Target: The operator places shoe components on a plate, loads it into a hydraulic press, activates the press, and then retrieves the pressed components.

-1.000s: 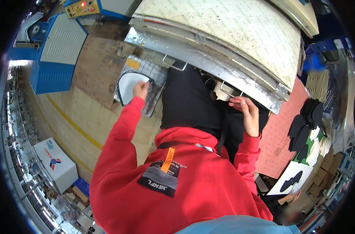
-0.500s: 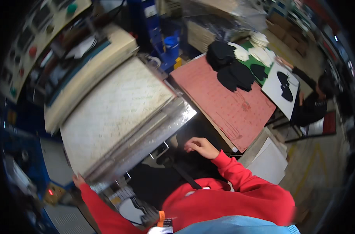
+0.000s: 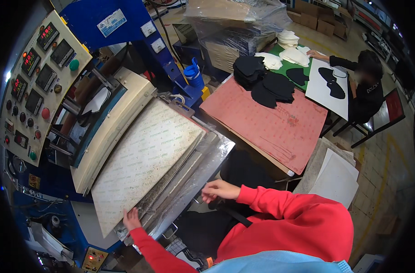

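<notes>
A pale printed sheet (image 3: 146, 157) lies on the lower plate of a heat press, under the raised cream upper platen (image 3: 118, 127). My left hand (image 3: 132, 219) touches the sheet's front edge near its left corner, its fingers stretched out and apart. Along the press front runs a metal ledge (image 3: 196, 170) with wire handles (image 3: 171, 231) below it. My right hand (image 3: 217, 190) hovers beside this ledge, close to one handle. Its fingers are loosely bent, and I see nothing in them.
A control panel (image 3: 34, 86) with knobs and displays stands left. On the right, a pink-topped table (image 3: 266, 129) carries black cut pieces (image 3: 273, 88). White pieces (image 3: 295, 57) lie on a green mat. A co-worker (image 3: 366, 91) sits at a white board (image 3: 323, 93). Pale sheets (image 3: 337, 175) lie below.
The view has shifted, showing more of the control panel. My left hand has slid along the sheet's front edge, away from the corner. My right hand has moved nearer the metal ledge, fingers lowered.
</notes>
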{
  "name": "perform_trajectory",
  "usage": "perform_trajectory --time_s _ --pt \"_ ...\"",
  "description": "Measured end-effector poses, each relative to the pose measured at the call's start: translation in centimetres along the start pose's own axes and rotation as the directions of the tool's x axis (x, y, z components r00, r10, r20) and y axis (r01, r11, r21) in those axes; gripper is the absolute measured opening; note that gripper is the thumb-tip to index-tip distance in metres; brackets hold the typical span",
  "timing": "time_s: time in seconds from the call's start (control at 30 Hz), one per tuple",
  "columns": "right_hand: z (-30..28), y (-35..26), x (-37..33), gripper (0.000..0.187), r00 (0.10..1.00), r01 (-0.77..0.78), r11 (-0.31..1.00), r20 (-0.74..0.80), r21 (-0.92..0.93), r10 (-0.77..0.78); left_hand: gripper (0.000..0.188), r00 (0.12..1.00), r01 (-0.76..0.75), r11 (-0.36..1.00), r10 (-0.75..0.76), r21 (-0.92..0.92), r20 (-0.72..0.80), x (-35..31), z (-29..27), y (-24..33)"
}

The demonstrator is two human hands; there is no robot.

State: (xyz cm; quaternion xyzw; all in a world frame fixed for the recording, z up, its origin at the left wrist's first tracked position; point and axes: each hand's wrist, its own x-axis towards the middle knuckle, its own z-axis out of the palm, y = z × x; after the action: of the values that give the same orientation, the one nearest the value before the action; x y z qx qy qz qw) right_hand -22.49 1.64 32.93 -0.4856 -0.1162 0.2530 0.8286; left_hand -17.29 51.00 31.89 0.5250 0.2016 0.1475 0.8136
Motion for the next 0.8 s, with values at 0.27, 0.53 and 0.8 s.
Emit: perform_trajectory --time_s 0.27,0.53,0.8 --pt "4.7 -4.6 2.8 0.038 0.991 -0.020 0.999 0.134 -0.028 0.024 0.032 0.887 -0.461 0.836 0.447 0.298 0.116 -10.7 15.9 5.0" --pt "14.3 -8.8 7.6 0.043 0.989 0.107 0.942 0.060 0.318 -0.132 0.039 0.819 -0.547 0.756 0.573 0.360 0.041 -21.7 21.8 11.5" --pt "12.9 -13.4 1.6 0.034 0.813 0.572 0.791 -0.279 0.218 -0.511 0.040 0.730 -0.683 0.695 0.652 0.226 0.203 -23.4 26.3 10.6"
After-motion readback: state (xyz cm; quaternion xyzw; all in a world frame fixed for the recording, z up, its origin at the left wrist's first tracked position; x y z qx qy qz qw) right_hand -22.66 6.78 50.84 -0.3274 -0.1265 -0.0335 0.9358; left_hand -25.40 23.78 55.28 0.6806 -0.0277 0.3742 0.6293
